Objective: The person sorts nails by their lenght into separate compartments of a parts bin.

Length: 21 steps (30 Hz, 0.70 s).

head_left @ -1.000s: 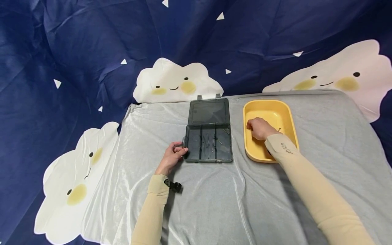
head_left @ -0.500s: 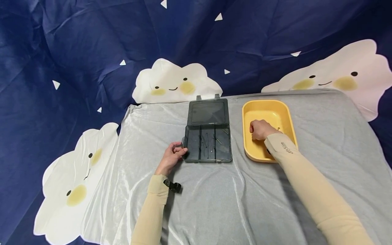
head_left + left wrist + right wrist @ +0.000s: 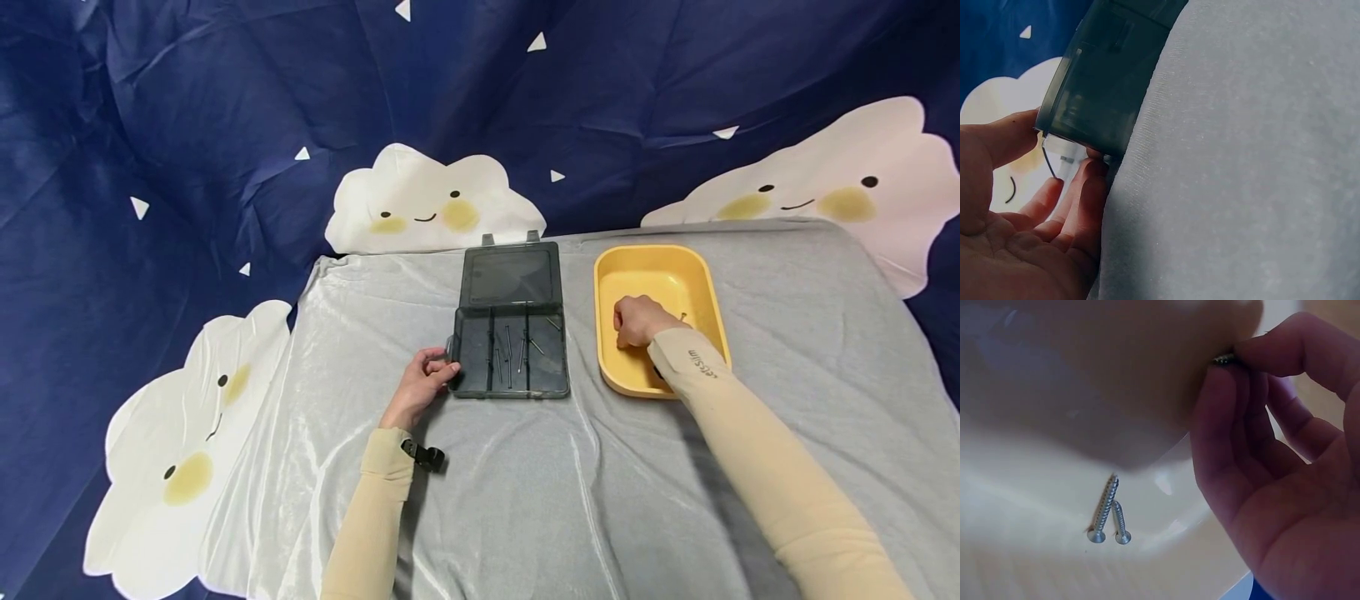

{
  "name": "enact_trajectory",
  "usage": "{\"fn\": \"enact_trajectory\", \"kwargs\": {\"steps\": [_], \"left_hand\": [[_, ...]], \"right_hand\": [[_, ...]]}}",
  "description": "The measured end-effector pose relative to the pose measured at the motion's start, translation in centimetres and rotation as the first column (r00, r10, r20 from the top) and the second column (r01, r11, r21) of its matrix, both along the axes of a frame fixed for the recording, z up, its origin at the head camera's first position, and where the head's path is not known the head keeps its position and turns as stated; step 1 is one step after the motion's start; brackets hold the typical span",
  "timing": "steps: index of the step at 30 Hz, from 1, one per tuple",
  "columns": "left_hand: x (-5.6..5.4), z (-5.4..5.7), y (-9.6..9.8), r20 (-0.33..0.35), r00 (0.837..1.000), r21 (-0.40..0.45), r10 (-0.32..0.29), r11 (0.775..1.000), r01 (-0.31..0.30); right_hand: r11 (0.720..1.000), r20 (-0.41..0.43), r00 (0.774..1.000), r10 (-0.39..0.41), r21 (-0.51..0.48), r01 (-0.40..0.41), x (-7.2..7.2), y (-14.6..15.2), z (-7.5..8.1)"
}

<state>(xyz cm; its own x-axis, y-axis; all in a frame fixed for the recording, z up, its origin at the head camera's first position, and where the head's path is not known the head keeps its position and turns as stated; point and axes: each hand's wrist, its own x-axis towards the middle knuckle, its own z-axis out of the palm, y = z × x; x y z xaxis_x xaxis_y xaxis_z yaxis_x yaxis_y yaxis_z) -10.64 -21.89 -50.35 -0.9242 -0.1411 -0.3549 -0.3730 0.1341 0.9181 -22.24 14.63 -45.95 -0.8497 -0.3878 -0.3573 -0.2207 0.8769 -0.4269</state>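
Note:
A dark translucent compartment box lies with its lid folded back. Several long thin screws or nails lie in its middle and right compartments. My left hand holds the box's left side, thumb on the upper rim and fingertips against the side in the left wrist view. Inside the yellow tray, my right hand pinches a small screw between thumb and forefinger; only its threaded end shows. Two silver screws, a longer one and a shorter one, rest on the tray floor.
Grey velvety cloth covers the table. A dark blue backdrop with white smiling clouds hangs behind and to the left. One screw head peeks out beside my right wrist, and the tray's raised walls surround that hand.
My right hand has shifted slightly right and toward me inside the tray, its fingers now lower and closer together. The left hand and the box have stayed put.

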Motion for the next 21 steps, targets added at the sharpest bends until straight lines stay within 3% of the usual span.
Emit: {"fn": "enact_trajectory", "kwargs": {"steps": [21], "left_hand": [[0.01,0.09,0.07,-0.002,1.0,0.019,0.01,1.0,-0.01]], "right_hand": [[1.0,0.001,1.0,-0.004,-0.002,0.004,0.08,0.02,0.04]]}}
